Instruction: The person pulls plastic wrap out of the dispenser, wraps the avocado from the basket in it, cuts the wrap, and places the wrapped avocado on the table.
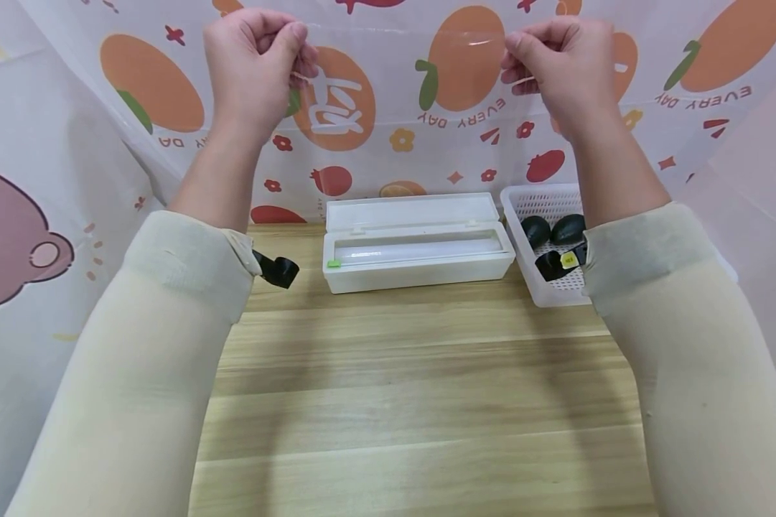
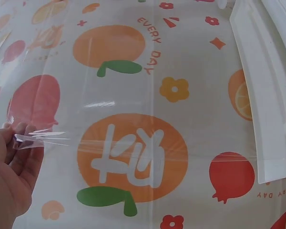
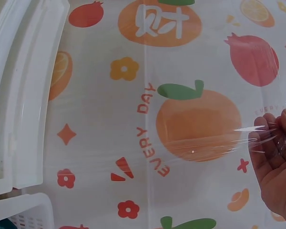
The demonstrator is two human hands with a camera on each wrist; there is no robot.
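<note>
A clear sheet of cling film (image 2: pixel 50 137) is stretched between both raised hands. My left hand (image 1: pixel 252 72) pinches one gathered corner between thumb and fingers. At the other side my right hand (image 1: pixel 565 68) pinches the opposite corner; in the right wrist view the film (image 3: pixel 250 130) creases toward those fingers. Its full outline is hard to make out against the printed backdrop. Below and beyond the hands, a white cling film dispenser box (image 1: pixel 420 276) stands on the table with its lid up. Inside it lies a whitish roll (image 1: pixel 420 251), with a green slider (image 1: pixel 334 263) at the left end.
A white plastic basket (image 1: pixel 543 296) stands right of the box, partly behind the right forearm, holding dark green avocado-like fruit (image 1: pixel 536 230). The wooden table (image 1: pixel 413 402) extends toward me. A fruit-printed sheet (image 1: pixel 400 165) hangs behind, with more pale sheeting at both sides.
</note>
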